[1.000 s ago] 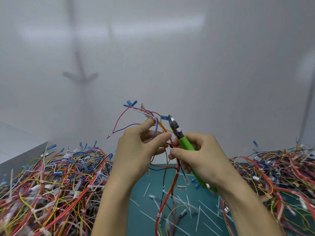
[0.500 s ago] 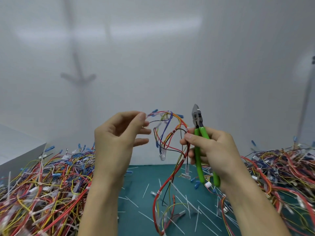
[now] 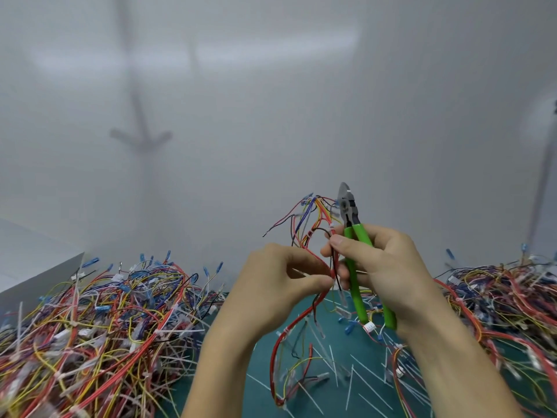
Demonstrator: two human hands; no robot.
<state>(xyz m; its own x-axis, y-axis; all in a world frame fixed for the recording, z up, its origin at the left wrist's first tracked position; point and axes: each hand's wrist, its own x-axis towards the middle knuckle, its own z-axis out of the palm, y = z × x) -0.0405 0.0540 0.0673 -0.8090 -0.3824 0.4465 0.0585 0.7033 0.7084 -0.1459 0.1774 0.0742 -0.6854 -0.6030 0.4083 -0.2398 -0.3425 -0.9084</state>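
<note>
Head view: I hold one wire harness (image 3: 310, 224) up above the green-matted bench (image 3: 262, 372), between two heaps of harnesses.

Hand state:
- My left hand (image 3: 271, 285) pinches the harness's red lead between thumb and fingertips.
- My right hand (image 3: 388, 267) is wrapped round the green handles of the side cutters (image 3: 358, 294). Its thumb and forefinger also pinch the harness, just above the left hand's pinch.
- The cutter jaws point upward, appear closed, and stand beside the upper fan of wires without biting on anything.

Progress, as I judge it:
- Done: cut tie strips (image 3: 360, 377) lie scattered on the mat below my hands, so tie removal is well under way.
- In hand: the hanging red loop of this harness carries at least one white cable tie (image 3: 285, 331). No cut is being made now; the tie must first be brought to the jaws.
- Left: the left heap (image 3: 90, 312) shows many white ties in place. Whether the right heap (image 3: 497, 297) is finished stock, I cannot tell. The bulk of the work appears to remain.
</note>
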